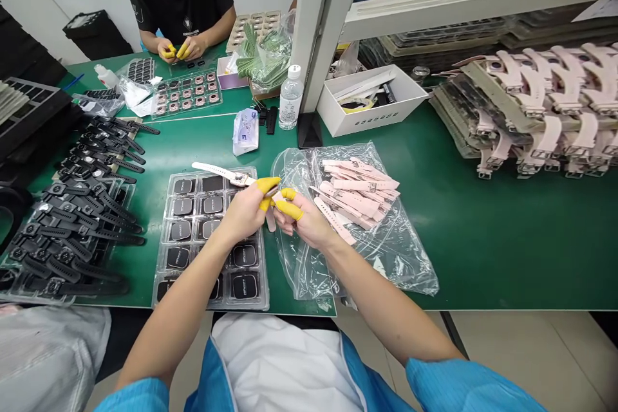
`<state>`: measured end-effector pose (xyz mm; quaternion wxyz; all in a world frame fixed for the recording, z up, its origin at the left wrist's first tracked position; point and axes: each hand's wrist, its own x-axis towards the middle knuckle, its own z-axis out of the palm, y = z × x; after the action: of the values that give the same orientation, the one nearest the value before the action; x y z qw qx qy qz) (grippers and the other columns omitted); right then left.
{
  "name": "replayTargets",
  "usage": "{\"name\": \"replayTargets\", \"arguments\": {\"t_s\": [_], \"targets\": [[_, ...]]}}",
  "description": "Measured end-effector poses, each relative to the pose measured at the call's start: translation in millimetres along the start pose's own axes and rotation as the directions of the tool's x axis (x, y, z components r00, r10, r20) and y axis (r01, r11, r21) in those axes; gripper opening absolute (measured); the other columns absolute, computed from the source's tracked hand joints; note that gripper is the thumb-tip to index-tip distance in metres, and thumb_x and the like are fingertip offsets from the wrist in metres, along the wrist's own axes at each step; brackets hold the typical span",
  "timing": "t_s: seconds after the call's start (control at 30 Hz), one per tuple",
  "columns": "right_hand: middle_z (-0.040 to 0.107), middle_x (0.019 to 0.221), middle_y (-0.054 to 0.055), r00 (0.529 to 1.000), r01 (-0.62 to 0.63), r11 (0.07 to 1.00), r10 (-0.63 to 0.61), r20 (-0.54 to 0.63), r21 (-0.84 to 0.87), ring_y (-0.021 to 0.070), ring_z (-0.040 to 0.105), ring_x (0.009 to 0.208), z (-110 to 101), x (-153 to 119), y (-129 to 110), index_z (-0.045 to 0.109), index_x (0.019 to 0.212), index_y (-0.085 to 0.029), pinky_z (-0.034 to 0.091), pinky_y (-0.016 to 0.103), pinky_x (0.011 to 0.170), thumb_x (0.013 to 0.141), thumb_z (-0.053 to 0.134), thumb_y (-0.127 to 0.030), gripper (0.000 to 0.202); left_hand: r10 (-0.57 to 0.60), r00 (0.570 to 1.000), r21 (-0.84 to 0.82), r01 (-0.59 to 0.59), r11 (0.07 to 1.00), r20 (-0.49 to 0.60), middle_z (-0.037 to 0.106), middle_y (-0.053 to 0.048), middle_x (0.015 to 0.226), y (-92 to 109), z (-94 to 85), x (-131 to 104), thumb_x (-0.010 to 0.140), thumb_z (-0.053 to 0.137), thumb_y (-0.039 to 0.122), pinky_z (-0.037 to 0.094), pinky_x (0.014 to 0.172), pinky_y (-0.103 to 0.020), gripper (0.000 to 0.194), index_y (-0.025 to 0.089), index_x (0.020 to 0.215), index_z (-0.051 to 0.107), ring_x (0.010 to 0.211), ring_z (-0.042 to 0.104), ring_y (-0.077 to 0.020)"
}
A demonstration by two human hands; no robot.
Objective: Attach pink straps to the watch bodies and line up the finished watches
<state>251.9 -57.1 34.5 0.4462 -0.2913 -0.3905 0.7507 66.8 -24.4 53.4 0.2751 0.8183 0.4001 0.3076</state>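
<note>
My left hand (pixel 248 209) and my right hand (pixel 304 219) meet above the right edge of a clear tray, with yellow finger cots on thumbs and forefingers. Pinched in the left is a smartwatch (pixel 273 192), seen edge-on and mostly hidden by fingers. My right fingers close on a pale pink watch strap (pixel 271 220) at the watch; part of it hangs below. Whether the two are joined cannot be seen. A watch with a pale strap (pixel 219 171) lies across the top of the clear tray (pixel 265 270), whose pockets hold dark square watch faces (pixel 244 256).
Loose pink straps (pixel 360 190) lie on a plastic bag (pixel 410 264) to the right. Black-strapped watches (pixel 72 232) fill trays at left. A bottle (pixel 290 100), white box (pixel 371 103) and post (pixel 318 32) stand ahead. Pink-strapped watches (pixel 545 109) are stacked right. A co-worker (pixel 186 19) sits opposite.
</note>
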Motion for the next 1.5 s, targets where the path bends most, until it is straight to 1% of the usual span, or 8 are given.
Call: {"name": "replayTargets", "arguments": {"t_s": [0.17, 0.37, 0.6, 0.73, 0.87, 0.97, 1.27, 1.5], "targets": [[0.046, 0.054, -0.009, 0.998, -0.05, 0.998, 0.049, 0.05, 0.03, 0.0066, 0.032, 0.041, 0.5, -0.9, 0.8, 0.051, 0.085, -0.022, 0.025, 0.02, 0.04, 0.088, 0.076, -0.048, 0.036, 0.105, 0.988, 0.113, -0.117, 0.987, 0.109, 0.065, -0.013, 0.139, -0.7, 0.2, -1.6, 0.093, 0.043, 0.006, 0.056, 0.108, -0.04, 0.054, 0.019, 0.142, 0.061, 0.126, 0.066, -0.0243], [0.041, 0.052, -0.011, 0.995, -0.088, 0.976, 0.096, -0.033, 0.198, 0.0061, 0.025, 0.041, 2.8, 1.0, 1.8, 0.051, 0.087, -0.023, 0.019, 0.019, 0.039, 0.084, 0.079, -0.044, 0.035, 0.034, 0.996, 0.155, -0.047, 0.987, 0.087, 0.062, -0.014, 0.139, -1.4, 0.8, -2.4, 0.096, 0.043, 0.009, 0.055, 0.109, -0.041, 0.051, 0.019, 0.143, 0.059, 0.129, 0.062, -0.0268], [0.038, 0.049, -0.012, 0.993, -0.091, 0.946, 0.108, -0.04, 0.313, 0.0055, 0.022, 0.04, 1.1, 2.6, 4.2, 0.052, 0.082, -0.022, 0.018, 0.017, 0.038, 0.082, 0.079, -0.035, 0.03, 0.092, 0.981, 0.022, -0.097, 0.995, 0.173, 0.058, -0.014, 0.129, 10.7, -6.7, 1.5, 0.106, 0.038, 0.024, 0.052, 0.11, -0.043, 0.045, 0.018, 0.147, 0.055, 0.119, 0.062, -0.0249], [0.033, 0.048, -0.012, 0.994, -0.103, 0.946, 0.108, -0.001, 0.309, 0.0057, 0.019, 0.04, -2.1, 2.9, 2.8, 0.051, 0.079, -0.022, 0.018, 0.017, 0.038, 0.083, 0.078, -0.036, 0.031, 0.111, 0.978, -0.009, -0.111, 0.994, 0.176, 0.058, -0.014, 0.123, 14.8, -9.7, 4.0, 0.108, 0.034, 0.027, 0.053, 0.108, -0.043, 0.042, 0.016, 0.142, 0.057, 0.115, 0.061, -0.0242], [0.035, 0.047, -0.012, 0.997, -0.059, 0.975, 0.07, -0.044, 0.213, 0.0058, 0.021, 0.041, -4.3, 3.0, 0.9, 0.054, 0.08, -0.021, 0.018, 0.018, 0.039, 0.081, 0.081, -0.036, 0.031, 0.122, 0.976, 0.014, -0.127, 0.992, 0.18, 0.059, -0.013, 0.118, 15.4, -8.1, 5.3, 0.107, 0.035, 0.025, 0.054, 0.105, -0.042, 0.04, 0.017, 0.139, 0.057, 0.111, 0.061, -0.0235], [0.032, 0.047, -0.011, 0.996, -0.079, 0.964, 0.086, -0.016, 0.253, 0.0064, 0.019, 0.041, -4.4, 3.2, -0.3, 0.052, 0.076, -0.022, 0.018, 0.018, 0.039, 0.081, 0.079, -0.037, 0.032, 0.115, 0.976, 0.047, -0.125, 0.991, 0.183, 0.06, -0.012, 0.119, 17.0, -7.6, 5.8, 0.106, 0.037, 0.023, 0.054, 0.105, -0.041, 0.039, 0.018, 0.139, 0.057, 0.112, 0.062, -0.0235], [0.032, 0.05, -0.012, 0.985, -0.167, 0.955, 0.17, 0.009, 0.243, 0.0053, 0.018, 0.042, -5.8, 4.5, 3.8, 0.046, 0.076, -0.022, 0.015, 0.017, 0.039, 0.082, 0.079, -0.038, 0.038, 0.038, 0.966, 0.303, -0.118, 0.946, 0.257, 0.061, -0.013, 0.114, 13.6, -6.3, 4.4, 0.094, 0.053, 0.019, 0.056, 0.099, -0.043, 0.034, 0.016, 0.126, 0.065, 0.107, 0.062, -0.0274], [0.036, 0.049, -0.012, 0.993, -0.11, 0.979, 0.114, -0.013, 0.173, 0.0065, 0.023, 0.042, -3.2, 3.9, 1.9, 0.05, 0.082, -0.023, 0.02, 0.018, 0.04, 0.084, 0.079, -0.046, 0.037, 0.058, 0.977, 0.081, -0.076, 0.994, 0.205, 0.063, -0.012, 0.118, 11.5, -9.1, 3.2, 0.102, 0.044, 0.022, 0.058, 0.096, -0.039, 0.039, 0.017, 0.138, 0.06, 0.105, 0.066, -0.0223]]}}
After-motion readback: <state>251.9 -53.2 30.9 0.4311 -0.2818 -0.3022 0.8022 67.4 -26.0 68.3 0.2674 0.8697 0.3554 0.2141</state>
